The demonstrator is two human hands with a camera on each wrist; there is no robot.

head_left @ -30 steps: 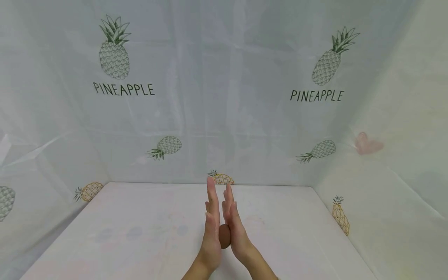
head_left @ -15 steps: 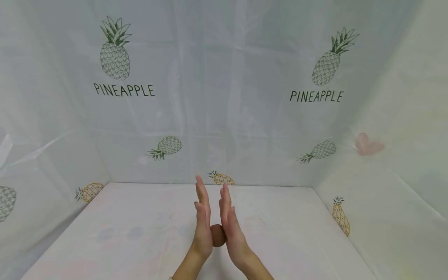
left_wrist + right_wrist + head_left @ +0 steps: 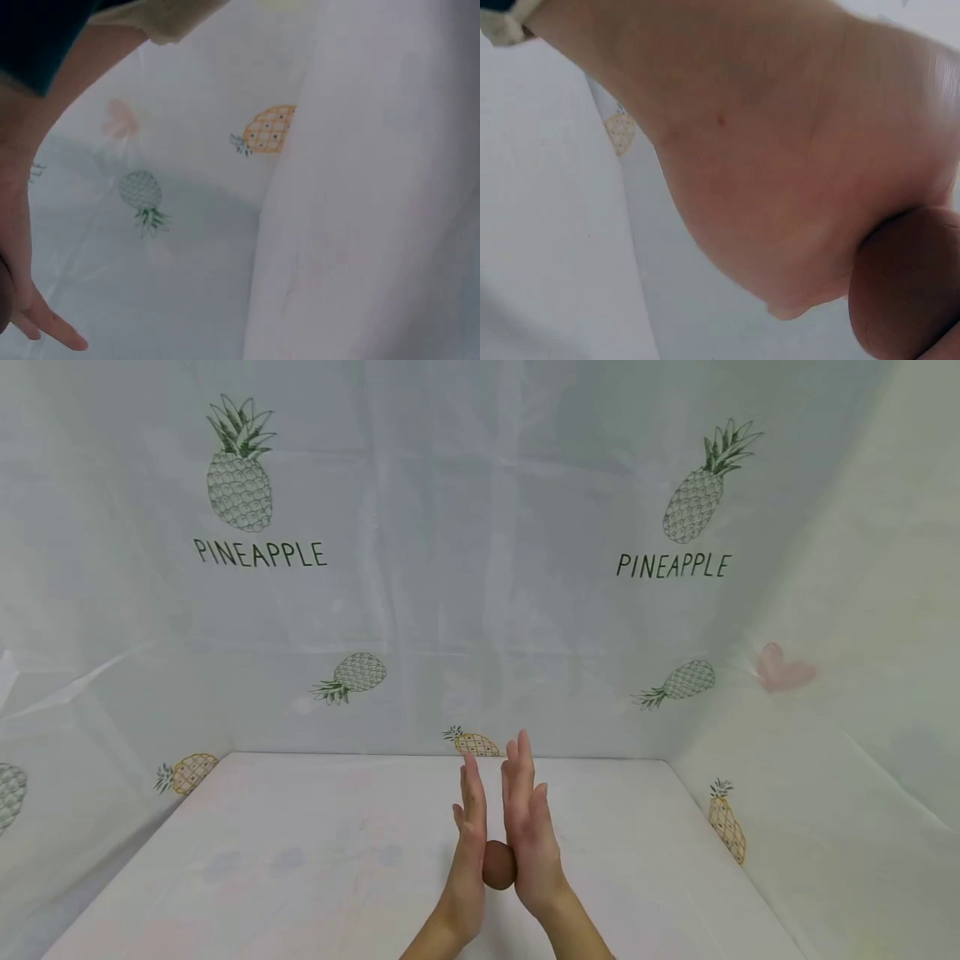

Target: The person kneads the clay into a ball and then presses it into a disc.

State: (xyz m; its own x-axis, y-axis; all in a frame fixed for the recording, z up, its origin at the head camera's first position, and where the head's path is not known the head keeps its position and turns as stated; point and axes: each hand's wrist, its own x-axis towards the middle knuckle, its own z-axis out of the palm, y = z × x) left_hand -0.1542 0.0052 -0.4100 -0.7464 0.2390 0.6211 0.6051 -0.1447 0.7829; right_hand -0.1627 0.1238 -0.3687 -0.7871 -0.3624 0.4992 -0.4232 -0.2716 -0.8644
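Between two upright palms in the head view sits a smooth brown clay-like ball [image 3: 499,865]. My left hand [image 3: 468,860] presses its left side with straight fingers pointing up and away. Against the other side lies the palm of my right hand [image 3: 531,843], its fingers also straight. The fingertips of the two hands stand apart. Up close in the right wrist view, the ball [image 3: 907,285] touches a palm, and part of it is cut off by the frame. Only a sliver of it shows at the left edge of the left wrist view.
Below the hands is a white tabletop [image 3: 300,860] with faint coloured patches. Pale plastic sheeting [image 3: 465,568] printed with pineapples rises at the back and on both sides.
Both hands first shifted left, then moved back to the right, past where they began. The ball stayed between the palms and looks rounder than one second ago.
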